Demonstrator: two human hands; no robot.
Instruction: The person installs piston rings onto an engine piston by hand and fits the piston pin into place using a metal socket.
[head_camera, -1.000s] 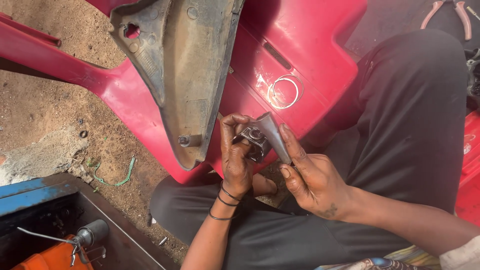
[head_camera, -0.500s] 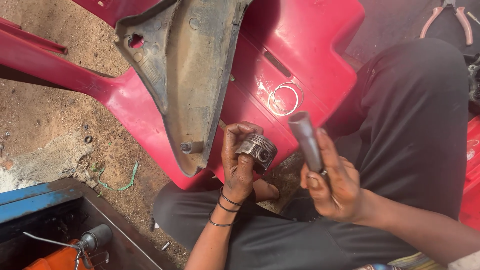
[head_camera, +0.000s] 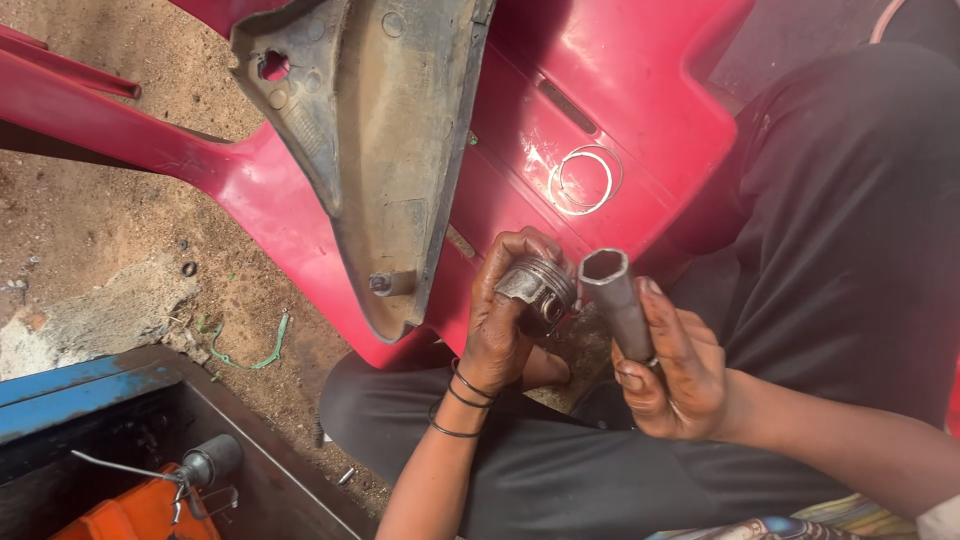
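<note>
Gripping a piston (head_camera: 537, 285), the left hand (head_camera: 500, 330) sits just beside the right hand (head_camera: 672, 370), closed around a hex-mouthed tube (head_camera: 615, 300).

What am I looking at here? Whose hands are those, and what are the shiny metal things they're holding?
There is no machine here, just a person sitting on the ground. The picture comes from a camera worn on their head, so you look down at their own two hands and their dark trousers. The left hand, with thin black bangles on its wrist, holds a small round metal piston. The right hand holds a grey metal tube socket with a six-sided hole at its end, tilted up beside the piston. In front lies a big red plastic body panel. On it rest thin wire rings and a dusty grey panel. At the bottom left is a blue toolbox on sandy dirt.
</note>
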